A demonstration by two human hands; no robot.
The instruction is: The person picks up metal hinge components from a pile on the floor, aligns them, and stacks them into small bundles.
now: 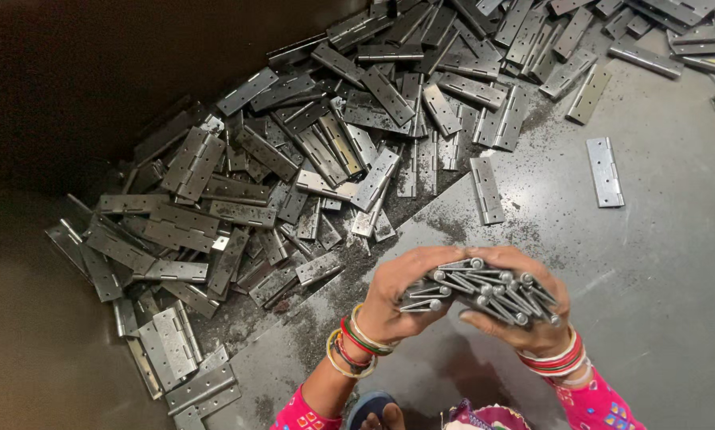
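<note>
1. Steel hinges, gathered edge-on into a stack (pixel 478 293), are sitting between both hands above the grey floor (pixel 660 263), their pin knuckles pointing up toward the camera.
2. Left hand (pixel 395 299) is curling closed around the near-left end of the stack, fingers wrapping over the top and thumb pressing from below; bangles are circling that wrist.
3. Right hand (pixel 532 314) is clamping the far-right end, fingers folding over the hinge edges, so both hands are closed on the same stack and neither is free.
4. Judging by the grip, the step in hand looks like squaring a gathered handful: the leaves are lying fanned and uneven, not yet flush.
5. Any next move would call for steady pressure from both sides, since loose leaves could slip out of the fan; a firm, level hold seems needed before letting go with either hand.
6. No bin, tray or box is showing; the large pile of hinges (pixel 293 183) is lying loose on the floor, spreading from upper right down to the lower left.
7. Two single hinges (pixel 604 171) (pixel 485 189) are lying apart from the pile, flat on the floor.
8. Dark metal grit is dusting the floor around the pile's edge.
</note>
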